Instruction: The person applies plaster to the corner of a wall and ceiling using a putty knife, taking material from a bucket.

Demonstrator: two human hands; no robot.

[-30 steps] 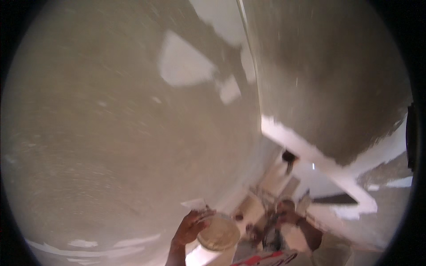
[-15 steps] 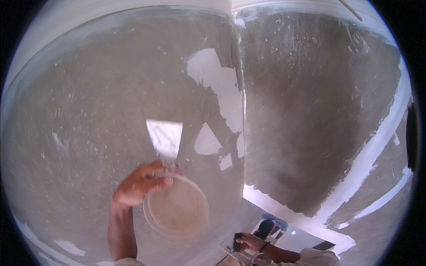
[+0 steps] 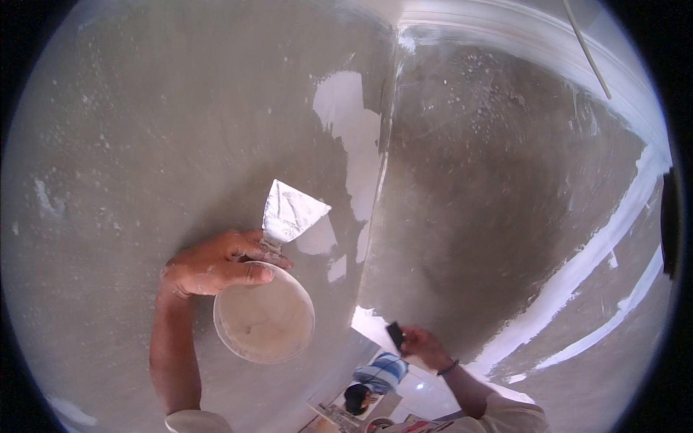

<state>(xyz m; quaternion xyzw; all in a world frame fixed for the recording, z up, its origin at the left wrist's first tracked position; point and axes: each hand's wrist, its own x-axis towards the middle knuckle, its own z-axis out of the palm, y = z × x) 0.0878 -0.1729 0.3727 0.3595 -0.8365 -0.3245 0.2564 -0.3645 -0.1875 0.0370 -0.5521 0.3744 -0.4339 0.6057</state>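
My left hand (image 3: 224,265) is closed with its thumb over the rim of a round, pale bucket (image 3: 289,339), its inside coated beige. Between the same fingers sticks up a putty knife (image 3: 292,211), its blade smeared with white filler and tilted to the right. At the lower middle, my right hand (image 3: 426,348) grips a small dark rectangular block (image 3: 395,336); what kind of thing it is cannot be made out. That block is in front of the base of the wall corner, near a white-filled patch.
Grey walls meet at a corner (image 3: 382,166), with white patches (image 3: 357,159) beside it. A white moulding (image 3: 505,25) runs above, and a thin rod (image 3: 588,50) hangs at upper right. Far below, another person (image 3: 379,375) in blue and white is near boards (image 3: 339,415).
My right hand has risen with the dark block toward the wall corner. The bucket has shifted left, and the putty knife now leans right. The view has turned.
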